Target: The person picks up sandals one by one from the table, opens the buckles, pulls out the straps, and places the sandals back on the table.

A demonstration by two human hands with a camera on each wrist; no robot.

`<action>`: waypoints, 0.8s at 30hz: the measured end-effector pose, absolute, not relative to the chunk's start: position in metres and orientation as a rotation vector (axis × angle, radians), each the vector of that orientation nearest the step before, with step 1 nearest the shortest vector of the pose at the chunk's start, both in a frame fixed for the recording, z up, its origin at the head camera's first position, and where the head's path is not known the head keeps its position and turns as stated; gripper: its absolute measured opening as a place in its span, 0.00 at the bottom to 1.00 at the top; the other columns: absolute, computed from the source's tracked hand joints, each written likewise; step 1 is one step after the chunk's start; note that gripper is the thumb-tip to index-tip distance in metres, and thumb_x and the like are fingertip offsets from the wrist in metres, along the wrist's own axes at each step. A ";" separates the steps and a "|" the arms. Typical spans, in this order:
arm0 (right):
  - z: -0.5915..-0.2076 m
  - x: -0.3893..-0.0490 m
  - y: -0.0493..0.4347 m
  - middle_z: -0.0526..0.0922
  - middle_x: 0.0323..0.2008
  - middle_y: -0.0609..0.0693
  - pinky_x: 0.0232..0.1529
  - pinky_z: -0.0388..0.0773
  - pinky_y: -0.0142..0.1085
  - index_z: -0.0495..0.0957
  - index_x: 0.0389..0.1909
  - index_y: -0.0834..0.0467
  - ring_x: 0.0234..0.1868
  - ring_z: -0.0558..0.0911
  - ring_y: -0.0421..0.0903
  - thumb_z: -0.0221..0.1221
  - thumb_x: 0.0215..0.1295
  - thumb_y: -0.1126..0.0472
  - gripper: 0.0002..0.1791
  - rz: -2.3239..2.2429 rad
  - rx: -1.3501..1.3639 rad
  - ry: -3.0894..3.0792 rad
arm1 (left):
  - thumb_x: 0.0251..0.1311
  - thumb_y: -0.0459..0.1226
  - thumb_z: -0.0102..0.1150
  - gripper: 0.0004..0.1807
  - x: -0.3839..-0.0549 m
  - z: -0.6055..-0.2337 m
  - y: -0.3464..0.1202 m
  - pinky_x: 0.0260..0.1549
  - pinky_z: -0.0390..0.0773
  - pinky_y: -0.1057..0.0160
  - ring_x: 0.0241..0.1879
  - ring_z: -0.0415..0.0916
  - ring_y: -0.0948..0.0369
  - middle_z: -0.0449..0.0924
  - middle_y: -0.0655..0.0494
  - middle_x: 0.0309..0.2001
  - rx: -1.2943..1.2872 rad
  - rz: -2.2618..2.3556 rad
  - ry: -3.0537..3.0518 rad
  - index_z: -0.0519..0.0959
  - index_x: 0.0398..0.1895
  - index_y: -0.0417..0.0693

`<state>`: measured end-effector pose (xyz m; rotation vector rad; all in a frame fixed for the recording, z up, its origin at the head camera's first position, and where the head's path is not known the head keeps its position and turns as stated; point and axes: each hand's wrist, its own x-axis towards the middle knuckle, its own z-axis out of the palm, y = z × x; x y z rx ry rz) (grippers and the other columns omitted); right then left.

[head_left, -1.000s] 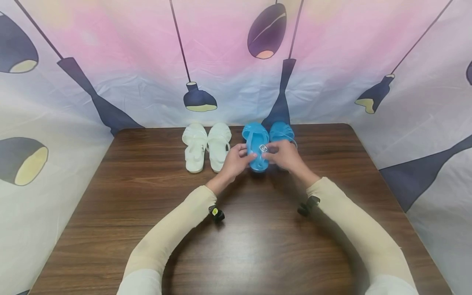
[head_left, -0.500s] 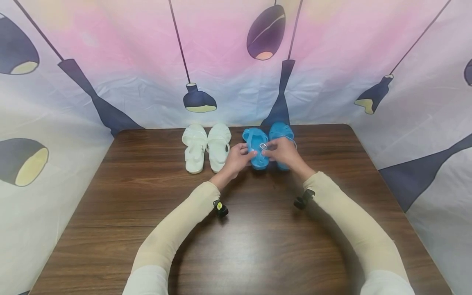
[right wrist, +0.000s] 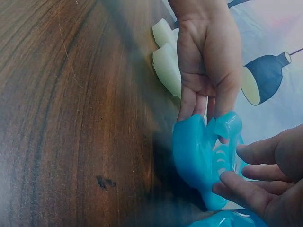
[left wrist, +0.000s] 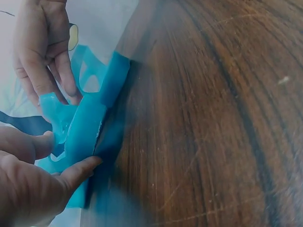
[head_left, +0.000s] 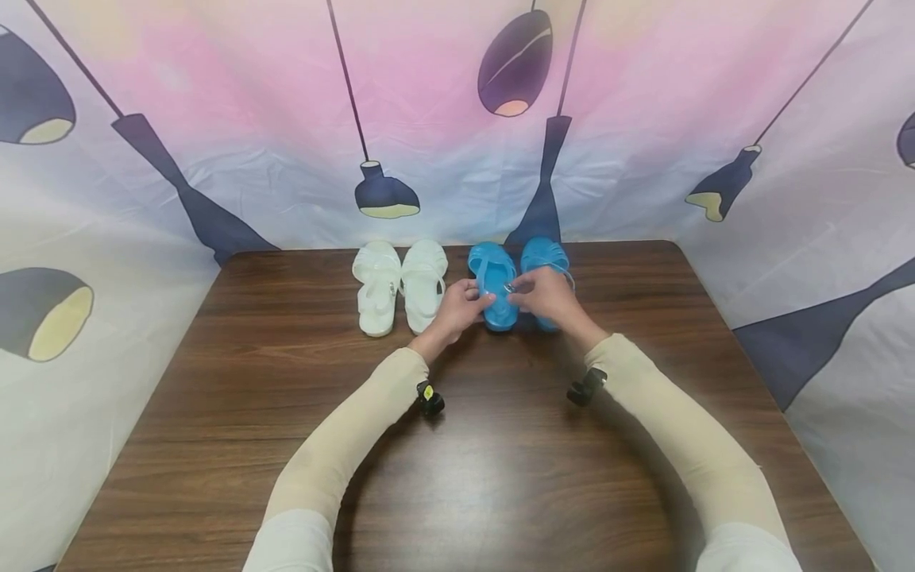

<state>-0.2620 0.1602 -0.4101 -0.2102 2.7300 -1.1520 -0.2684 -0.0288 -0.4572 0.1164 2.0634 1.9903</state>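
A blue jelly sandal [head_left: 497, 278] stands near the table's back edge, toe toward the wall. My left hand [head_left: 457, 311] grips its left side near the heel; in the left wrist view the fingers [left wrist: 81, 171] lie along the sole and the thumb sits by the strap. With thumb and fingertips, my right hand [head_left: 549, 297] pinches the ankle strap at its small silver buckle [head_left: 509, 287]. Whether the strap is fastened is hidden by the fingers. The matching blue sandal [head_left: 545, 253] lies just to the right, partly behind my right hand.
A pair of white sandals, the left one [head_left: 376, 290] and the right one [head_left: 425, 278], stands left of the blue pair. Everything rests on a brown wooden table [head_left: 457, 469]. A printed cloth [head_left: 286, 175] hangs right behind the table's back edge.
The blue sandal's toe dips toward me, then rises slightly again. Its buckle faced up before and now looks turned on edge in the right fingers. Both forearms have shifted a little inward and forward.
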 end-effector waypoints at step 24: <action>-0.424 -0.222 0.185 0.85 0.58 0.54 0.52 0.84 0.50 0.81 0.61 0.56 0.55 0.86 0.53 0.68 0.65 0.42 0.30 -1.489 -0.227 2.826 | 0.75 0.42 0.56 0.31 -0.235 -0.434 -0.055 0.66 0.72 0.52 0.72 0.67 0.48 0.67 0.37 0.72 0.186 1.731 2.398 0.62 0.74 0.35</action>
